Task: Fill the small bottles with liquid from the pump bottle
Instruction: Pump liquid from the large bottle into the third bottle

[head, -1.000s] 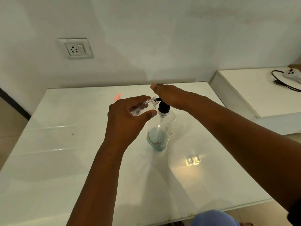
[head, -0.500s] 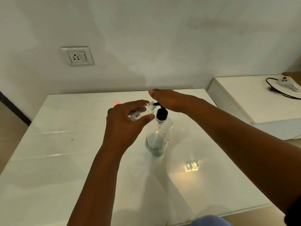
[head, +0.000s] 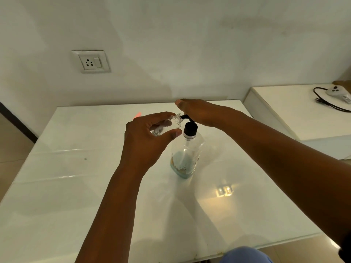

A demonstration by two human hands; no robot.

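A clear pump bottle (head: 187, 154) with a black pump head stands upright in the middle of the white table (head: 76, 186); a little pale blue liquid lies at its bottom. My left hand (head: 146, 143) holds a small clear bottle (head: 168, 126) tilted on its side, with the open neck right at the black nozzle tip. My right hand (head: 199, 112) lies flat on top of the pump head, fingers straight, pressing on it. The top of the pump is hidden under that palm.
A wall socket (head: 91, 61) sits on the wall behind the table. A lower white surface (head: 284, 114) at the right carries a white controller (head: 337, 92) and a black cable (head: 328, 105). A blue knee (head: 247, 255) shows at the table's front edge.
The view has tilted up a little, so hands and bottle sit lower in frame. Both hands keep the same hold; the small bottle stays at the nozzle.
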